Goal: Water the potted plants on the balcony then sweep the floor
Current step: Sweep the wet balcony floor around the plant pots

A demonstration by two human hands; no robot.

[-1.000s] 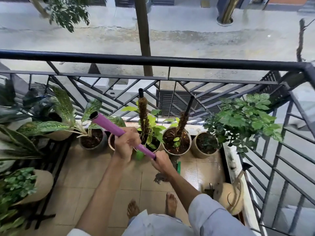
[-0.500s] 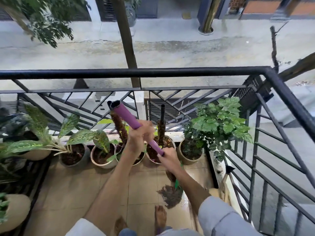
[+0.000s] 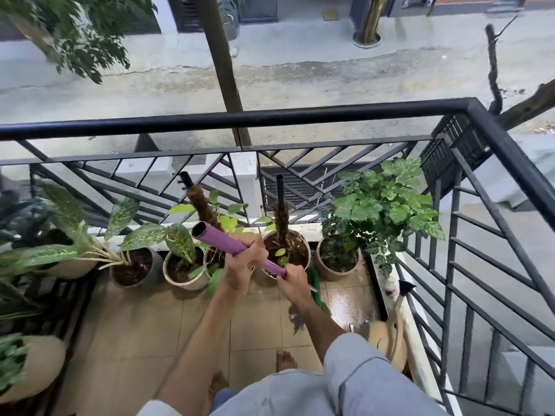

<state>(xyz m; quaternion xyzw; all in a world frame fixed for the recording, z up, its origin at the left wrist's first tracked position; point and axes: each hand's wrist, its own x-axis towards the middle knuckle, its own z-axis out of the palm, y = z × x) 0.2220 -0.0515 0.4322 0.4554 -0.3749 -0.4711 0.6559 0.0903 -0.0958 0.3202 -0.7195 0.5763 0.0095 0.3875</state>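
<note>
Both hands hold a broom by its purple handle. My left hand grips the handle high up and my right hand grips it lower down. The broom's green lower shaft and dark bristles rest on the tiled floor just in front of my bare feet. Several potted plants stand in a row along the railing, among them a pot with a moss pole and a bushy green plant. A beige watering can sits at the right.
A black metal railing closes the balcony at the front and right, with the street far below. More pots stand on a dark rack at the left. A wet patch shines on the tiles near the watering can.
The view has swung to the right and downward. Both hands stay on the purple handle, and the broom head has shifted a little to the right across the tiles.
</note>
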